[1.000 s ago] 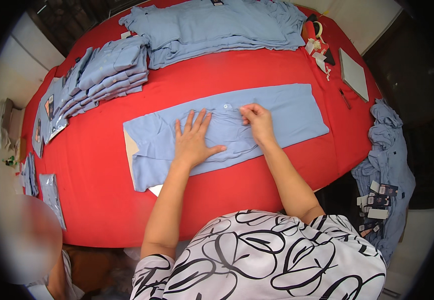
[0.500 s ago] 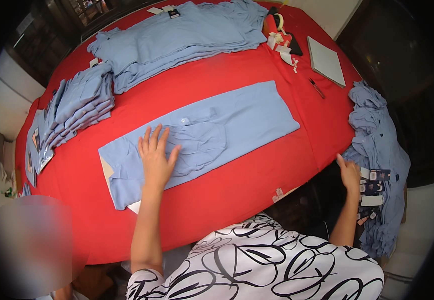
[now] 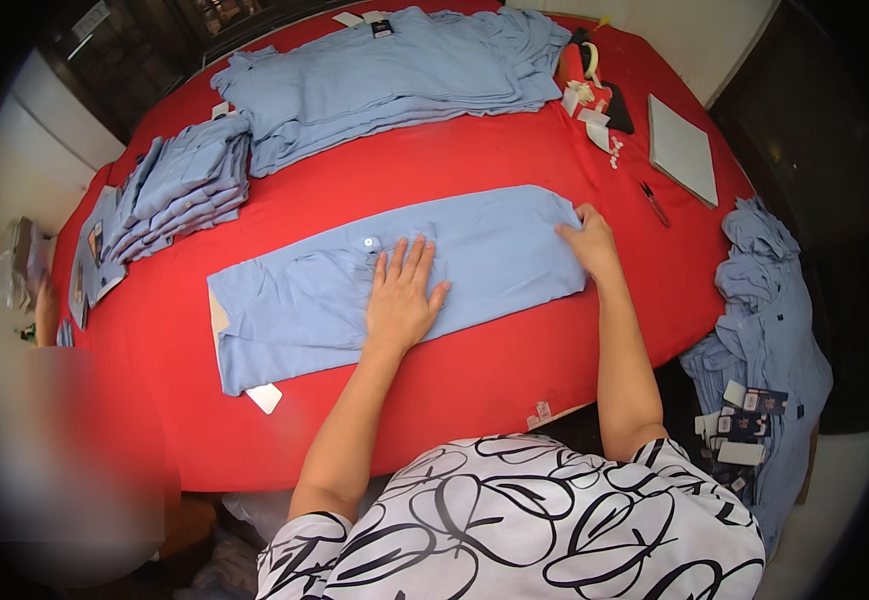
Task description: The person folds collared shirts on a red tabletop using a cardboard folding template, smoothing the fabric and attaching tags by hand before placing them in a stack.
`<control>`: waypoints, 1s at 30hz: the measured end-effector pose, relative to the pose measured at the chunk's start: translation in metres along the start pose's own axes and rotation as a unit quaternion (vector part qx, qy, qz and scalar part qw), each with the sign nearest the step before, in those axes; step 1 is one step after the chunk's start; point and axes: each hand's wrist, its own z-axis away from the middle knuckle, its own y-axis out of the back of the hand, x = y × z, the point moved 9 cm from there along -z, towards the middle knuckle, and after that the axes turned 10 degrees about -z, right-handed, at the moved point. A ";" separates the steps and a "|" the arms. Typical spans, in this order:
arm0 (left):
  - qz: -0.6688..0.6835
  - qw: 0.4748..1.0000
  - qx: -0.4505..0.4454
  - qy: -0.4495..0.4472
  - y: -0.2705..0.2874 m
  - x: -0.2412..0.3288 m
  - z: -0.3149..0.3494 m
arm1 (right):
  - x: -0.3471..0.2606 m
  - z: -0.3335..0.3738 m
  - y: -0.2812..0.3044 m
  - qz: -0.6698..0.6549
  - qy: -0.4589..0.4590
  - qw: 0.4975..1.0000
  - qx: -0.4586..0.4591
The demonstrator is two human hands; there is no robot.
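A light blue shirt (image 3: 499, 240), folded into a long strip, lies slantwise across the red cloth. Its sleeve is laid over the top, with a white button (image 3: 368, 243) at the cuff. My left hand (image 3: 401, 305) rests flat on the sleeve near that button, fingers outstretched. At the strip's right end, my right hand (image 3: 591, 245) pinches the shirt's edge between thumb and fingers. From the left end peeks a cream-coloured sheet (image 3: 218, 314), and a white tag (image 3: 265, 397) sticks out below it.
Stacked blue shirts (image 3: 384, 80) fill the table's far side, with folded shirts (image 3: 184, 180) at left. Scissors-like snips (image 3: 654, 204) and a white pad (image 3: 682, 150) lie at far right. Tagged shirts (image 3: 769, 330) hang beyond the right edge. Another person's arm (image 3: 46, 312) shows at left.
My right hand has come from the table's right edge onto the shirt's right end and grips it. My left hand has slid rightward along the shirt. The whole view has shifted somewhat.
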 end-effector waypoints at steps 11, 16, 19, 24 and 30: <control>0.650 0.703 0.133 0.256 -0.012 -0.082 0.014 | -0.123 0.115 -0.193 -0.037 0.253 0.922 -0.293; 0.459 0.852 0.141 0.208 0.003 -0.072 0.014 | -0.101 0.078 -0.154 -0.266 0.068 0.905 -0.324; 0.249 0.933 0.175 0.193 0.037 -0.054 0.014 | -0.087 0.045 -0.117 -0.088 0.147 0.971 -0.169; 0.152 0.958 0.045 0.237 0.035 -0.036 0.015 | -0.070 0.035 -0.110 -0.065 0.124 0.984 -0.113; 0.296 0.923 0.030 0.246 0.030 -0.039 0.010 | -0.071 0.037 -0.122 -0.081 0.173 0.971 -0.142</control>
